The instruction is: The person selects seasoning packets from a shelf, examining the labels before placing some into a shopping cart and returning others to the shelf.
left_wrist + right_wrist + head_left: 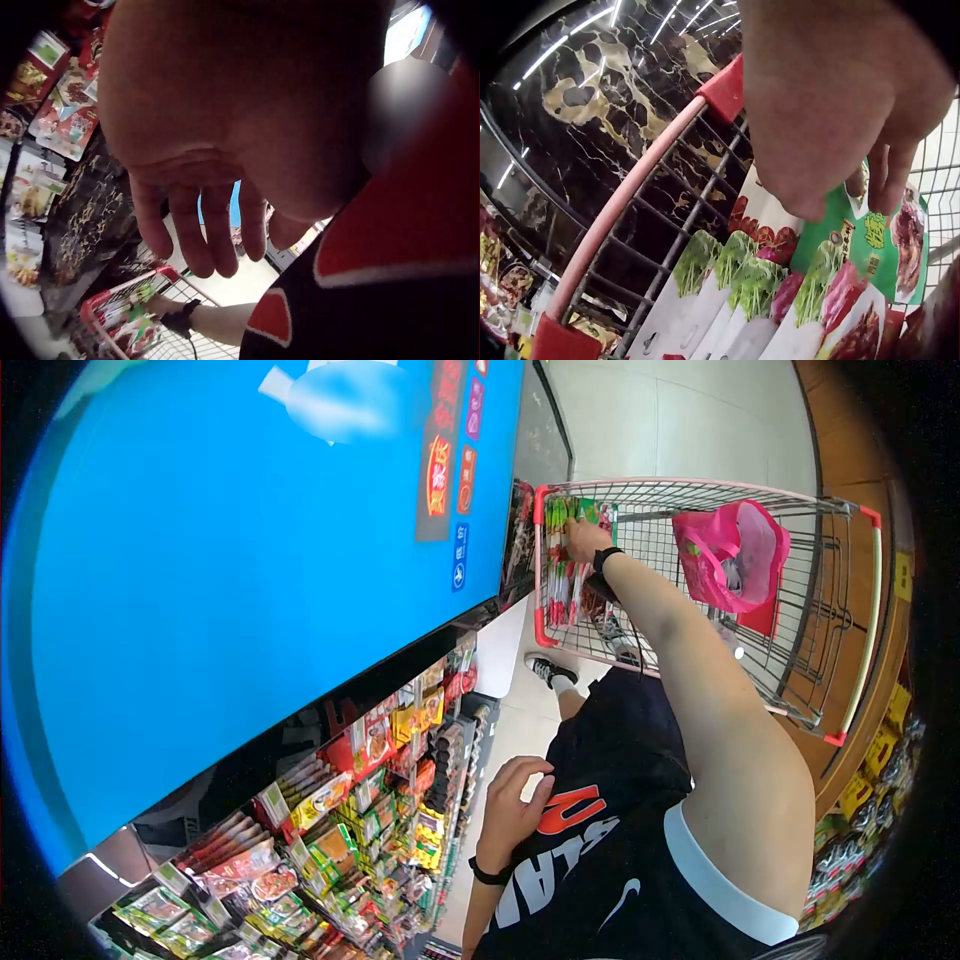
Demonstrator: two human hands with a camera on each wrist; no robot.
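Note:
My right hand (585, 540) reaches into a wire shopping cart (700, 488) with a pink rim, at a row of upright food packets (560, 575) against its left wall. In the right wrist view its fingers (889, 176) curl over the top of a green packet (855, 247), beside more packets printed with greens and meat (735, 292). My left hand (515, 800) rests against my dark shirt with its fingers (210, 240) hanging loosely and nothing in it. The left wrist view shows the cart (112, 296) and the right hand (161, 306) far below.
A pink bag (735, 555) lies at the cart's far right side. Shelves of packaged food (380, 790) line the left under a large blue sign (250, 560). More goods (880, 760) stand on the right. Tiled floor (660, 420) runs ahead. A dark marble wall (592, 112) is beside the cart.

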